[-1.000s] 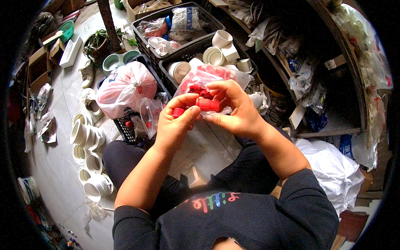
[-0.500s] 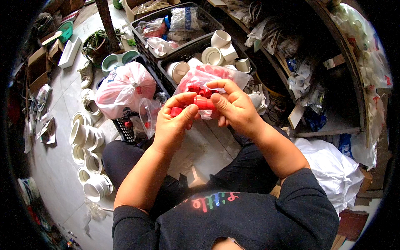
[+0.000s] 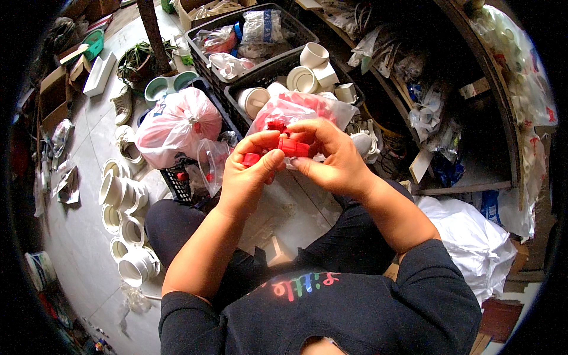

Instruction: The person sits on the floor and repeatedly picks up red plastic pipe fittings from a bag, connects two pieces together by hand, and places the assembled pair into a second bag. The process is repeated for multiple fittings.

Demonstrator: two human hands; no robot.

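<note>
Between my hands is a red plastic pipe fitting [image 3: 290,147], shaped like a short ribbed tube. My left hand [image 3: 247,171] is closed around its left end, thumb on top. Another red piece [image 3: 251,159] shows in the left palm, and a further red part [image 3: 276,125] sticks up beyond the fingertips. My right hand [image 3: 337,160] curls about the fitting's right end, its thumb below and the forefinger arched over. Just behind the hands lies a clear plastic bag [image 3: 337,112] filled with red fittings.
Black crates [image 3: 228,94] beyond hold white pipe fittings and bagged parts. Left of them sits a tied bag of red pieces [image 3: 177,127]. White pipe fittings [image 3: 136,266] line the floor at left. A white sack [image 3: 467,242] and a cluttered shelf [image 3: 467,186] stand at right.
The right thumb has slid down off the fitting's top to its lower side, and the right fingers have curled in closer. The left hand has barely moved.
</note>
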